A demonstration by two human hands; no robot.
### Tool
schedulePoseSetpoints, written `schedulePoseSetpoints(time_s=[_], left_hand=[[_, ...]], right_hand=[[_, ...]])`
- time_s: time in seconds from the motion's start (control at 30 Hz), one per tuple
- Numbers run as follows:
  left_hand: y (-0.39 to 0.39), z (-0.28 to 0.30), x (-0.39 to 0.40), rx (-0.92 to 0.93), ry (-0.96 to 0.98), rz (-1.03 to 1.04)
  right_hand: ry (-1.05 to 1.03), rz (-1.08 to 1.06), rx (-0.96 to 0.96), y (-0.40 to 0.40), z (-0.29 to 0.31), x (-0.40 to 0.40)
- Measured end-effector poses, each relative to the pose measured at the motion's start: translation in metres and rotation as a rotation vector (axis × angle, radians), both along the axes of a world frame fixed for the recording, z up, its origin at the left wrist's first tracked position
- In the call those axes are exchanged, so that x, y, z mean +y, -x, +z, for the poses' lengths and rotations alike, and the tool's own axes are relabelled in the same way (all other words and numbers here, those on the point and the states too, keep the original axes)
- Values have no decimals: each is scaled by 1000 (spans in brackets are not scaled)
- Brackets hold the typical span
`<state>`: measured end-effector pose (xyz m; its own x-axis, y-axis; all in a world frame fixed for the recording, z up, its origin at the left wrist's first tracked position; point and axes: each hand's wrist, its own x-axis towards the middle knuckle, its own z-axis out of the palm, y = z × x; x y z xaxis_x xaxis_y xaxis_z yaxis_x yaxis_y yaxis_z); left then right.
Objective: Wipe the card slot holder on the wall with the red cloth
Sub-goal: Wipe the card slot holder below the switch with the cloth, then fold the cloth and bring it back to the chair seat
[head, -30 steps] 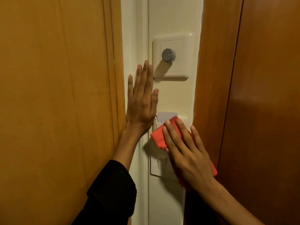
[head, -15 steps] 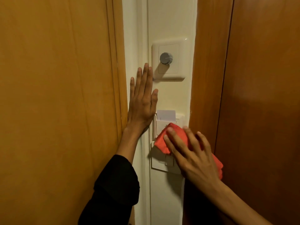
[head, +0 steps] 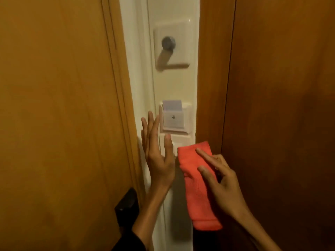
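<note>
Our right hand [head: 220, 180] pinched the folded red cloth [head: 197, 185] below the cream plastic card slot holder [head: 175, 117] on the wall; our left hand [head: 157, 154] kept fingers [head: 150, 127] spread wide, empty.

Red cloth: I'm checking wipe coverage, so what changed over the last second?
The right hand drew the red cloth down off the card slot holder, now uncovered. The left hand dropped lower and lifted from the wall. The card stayed in its slot.
</note>
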<state>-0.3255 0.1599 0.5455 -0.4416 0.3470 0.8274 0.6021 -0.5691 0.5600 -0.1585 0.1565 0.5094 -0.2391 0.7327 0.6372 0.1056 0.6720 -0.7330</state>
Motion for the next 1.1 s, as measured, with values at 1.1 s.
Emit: schedulePoseSetpoints(time_s=[1.1], left_hand=[[-388, -684, -152, -611, 1950, -875]], right_hand=[[1324, -643, -336, -340, -634, -200]])
